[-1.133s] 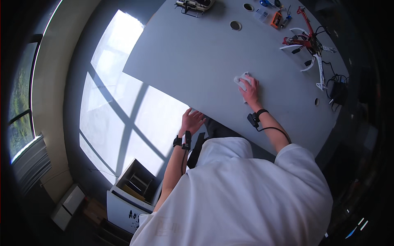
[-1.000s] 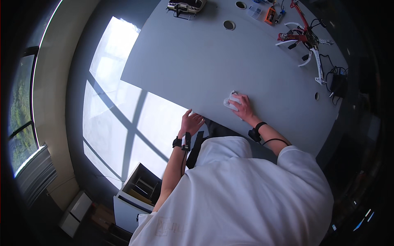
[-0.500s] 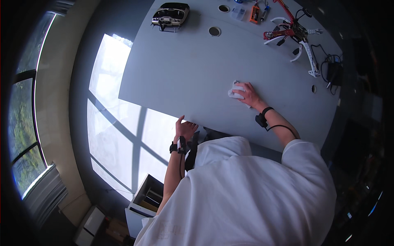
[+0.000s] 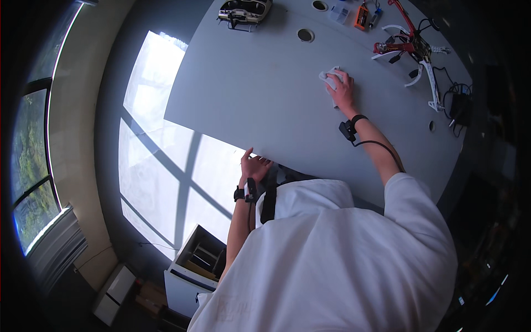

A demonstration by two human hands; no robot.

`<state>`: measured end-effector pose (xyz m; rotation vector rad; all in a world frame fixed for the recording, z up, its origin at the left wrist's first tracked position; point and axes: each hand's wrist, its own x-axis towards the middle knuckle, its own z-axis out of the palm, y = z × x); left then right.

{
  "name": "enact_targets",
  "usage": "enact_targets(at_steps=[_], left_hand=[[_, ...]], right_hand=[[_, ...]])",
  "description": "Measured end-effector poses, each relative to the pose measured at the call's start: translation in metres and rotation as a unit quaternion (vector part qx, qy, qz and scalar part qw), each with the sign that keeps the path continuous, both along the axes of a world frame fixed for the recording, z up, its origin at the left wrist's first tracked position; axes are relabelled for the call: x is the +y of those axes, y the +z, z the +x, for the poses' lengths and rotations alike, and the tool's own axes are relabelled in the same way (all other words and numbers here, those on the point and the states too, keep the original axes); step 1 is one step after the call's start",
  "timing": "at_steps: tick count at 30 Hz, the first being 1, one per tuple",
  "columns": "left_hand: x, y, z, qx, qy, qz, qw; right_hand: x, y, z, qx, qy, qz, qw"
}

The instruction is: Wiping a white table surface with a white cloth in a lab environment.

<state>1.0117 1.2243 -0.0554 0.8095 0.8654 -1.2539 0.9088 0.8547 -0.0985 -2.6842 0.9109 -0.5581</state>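
My right hand [image 4: 343,91] is stretched out over the grey table [image 4: 260,94] and presses a crumpled white cloth [image 4: 330,77] flat against the tabletop. A black band with a cable sits on that wrist. My left hand [image 4: 253,166] rests on the table's near edge, fingers curled over it, holding nothing loose. A black band is on that wrist too.
A red and white quadcopter frame [image 4: 412,50] with black cables lies at the far right. A remote controller [image 4: 246,10] sits at the far edge, small orange and clear parts [image 4: 354,14] beside it. Round holes [image 4: 305,35] pierce the tabletop. An open white box [image 4: 191,265] stands on the floor.
My right hand has slid the cloth across the tabletop, first toward me and left, then outward again toward the far right. The left hand has stayed on the table edge.
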Motion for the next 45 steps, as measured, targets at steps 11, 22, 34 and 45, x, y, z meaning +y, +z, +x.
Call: enact_targets(at_steps=[11, 22, 34, 45], left_hand=[[-0.023, 0.02, 0.011, 0.018, -0.062, -0.026, 0.998], [-0.014, -0.003, 0.011, 0.013, -0.053, -0.058, 0.997], [-0.011, -0.003, 0.011, 0.01, -0.146, -0.046, 0.988], [-0.007, -0.017, 0.012, -0.026, -0.199, -0.033, 0.979]], right_hand=[[0.18, 0.021, -0.033, 0.015, 0.308, 0.124, 0.943], [0.16, 0.009, -0.036, -0.009, 0.432, 0.093, 0.897], [0.005, 0.009, -0.051, -0.009, -0.064, 0.053, 0.997], [0.116, 0.004, -0.024, -0.048, 0.029, 0.069, 0.996]])
